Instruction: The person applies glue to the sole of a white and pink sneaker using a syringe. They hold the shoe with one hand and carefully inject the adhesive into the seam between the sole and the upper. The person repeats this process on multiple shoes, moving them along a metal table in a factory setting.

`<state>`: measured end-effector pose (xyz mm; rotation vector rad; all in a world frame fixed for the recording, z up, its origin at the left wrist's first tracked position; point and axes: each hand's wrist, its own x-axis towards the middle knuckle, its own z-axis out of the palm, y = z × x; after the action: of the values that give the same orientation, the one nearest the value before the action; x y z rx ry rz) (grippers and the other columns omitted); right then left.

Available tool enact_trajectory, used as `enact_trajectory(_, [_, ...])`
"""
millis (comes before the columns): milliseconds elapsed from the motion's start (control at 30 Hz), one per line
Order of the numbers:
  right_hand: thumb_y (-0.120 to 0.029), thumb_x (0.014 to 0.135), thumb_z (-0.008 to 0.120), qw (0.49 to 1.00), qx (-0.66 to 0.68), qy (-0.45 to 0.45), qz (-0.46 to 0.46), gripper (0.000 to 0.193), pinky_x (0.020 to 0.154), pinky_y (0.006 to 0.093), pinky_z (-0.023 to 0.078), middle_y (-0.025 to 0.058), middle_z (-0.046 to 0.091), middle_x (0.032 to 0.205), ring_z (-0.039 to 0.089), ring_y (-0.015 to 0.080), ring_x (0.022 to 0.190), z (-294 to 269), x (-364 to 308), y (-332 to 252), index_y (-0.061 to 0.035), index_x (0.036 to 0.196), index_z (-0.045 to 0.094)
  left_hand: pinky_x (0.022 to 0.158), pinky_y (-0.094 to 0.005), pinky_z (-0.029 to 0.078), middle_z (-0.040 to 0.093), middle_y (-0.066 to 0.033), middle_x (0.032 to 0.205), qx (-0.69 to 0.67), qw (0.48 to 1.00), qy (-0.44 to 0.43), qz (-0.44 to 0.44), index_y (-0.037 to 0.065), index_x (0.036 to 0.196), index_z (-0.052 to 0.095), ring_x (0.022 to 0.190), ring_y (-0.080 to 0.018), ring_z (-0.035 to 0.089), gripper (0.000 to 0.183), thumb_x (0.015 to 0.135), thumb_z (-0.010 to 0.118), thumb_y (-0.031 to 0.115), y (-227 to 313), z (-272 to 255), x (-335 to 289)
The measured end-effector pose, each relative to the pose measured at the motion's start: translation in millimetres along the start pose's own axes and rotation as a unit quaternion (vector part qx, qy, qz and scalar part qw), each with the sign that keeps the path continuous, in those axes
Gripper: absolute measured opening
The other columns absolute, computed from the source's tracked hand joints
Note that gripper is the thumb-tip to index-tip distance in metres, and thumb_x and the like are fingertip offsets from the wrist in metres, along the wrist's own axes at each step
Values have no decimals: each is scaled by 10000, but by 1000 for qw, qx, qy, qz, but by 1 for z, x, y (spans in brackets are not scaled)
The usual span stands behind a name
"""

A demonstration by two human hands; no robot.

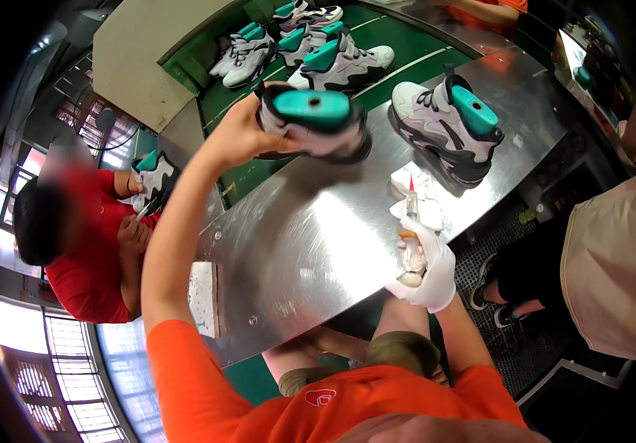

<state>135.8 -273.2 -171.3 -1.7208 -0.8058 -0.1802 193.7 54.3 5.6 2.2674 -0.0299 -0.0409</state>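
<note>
From my remote seat I see the left hand (240, 133) closed round the heel end of a white-and-black sneaker (325, 139), thumb along its side; the shoe, blurred, carries a teal insert (310, 107) and is held up over the tabletop's far edge; the right hand (436, 273), in a white glove, has its fingers wrapped round a clear syringe (412, 213), red tip upward, by the near edge; behind that tip lies a white pad (427, 193), contact unclear to me; a second sneaker (447, 125) stands toward the right end of the metal tabletop (296, 258); a white block (204, 299) sits at its left edge; beyond the far edge, more sneakers (340, 63) stand on a green belt (436, 65).
</note>
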Motion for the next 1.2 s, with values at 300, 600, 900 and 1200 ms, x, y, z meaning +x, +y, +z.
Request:
enact_trajectory(300, [-282,574,858,1000,3,13,-4,871,790,356,555,158,686,1061,703,288,946,2,-3,6,-37,1337,516,1012,-408,468,618,-60,1317,48,992,-28,-113,105,1194,686,1229,-232,581,424,866,445,-15,14,-27,-2])
enact_trajectory(600, [-233,581,855,999,27,34,13,761,778,329,551,117,682,1019,686,247,857,3,2,-4,-24,1261,582,817,-431,530,674,-247,1045,418,904,-12,-91,16,1197,451,938,-418,668,738,669,828,367,15,34,40])
enact_trajectory(900, [-247,560,856,1000,-2,29,-10,817,770,370,565,148,694,1017,693,306,885,2,4,0,-47,1293,556,879,-401,478,650,-127,1084,389,907,38,159,168,1213,523,1030,-361,617,507,754,737,166,5,12,73])
enact_trajectory(1200, [-336,553,885,1000,4,-1,11,866,735,355,556,117,687,990,689,280,843,-6,2,0,-50,1297,546,954,-507,476,564,-235,1271,444,888,117,-3,193,1450,336,1184,-428,561,938,674,843,337,-33,81,176])
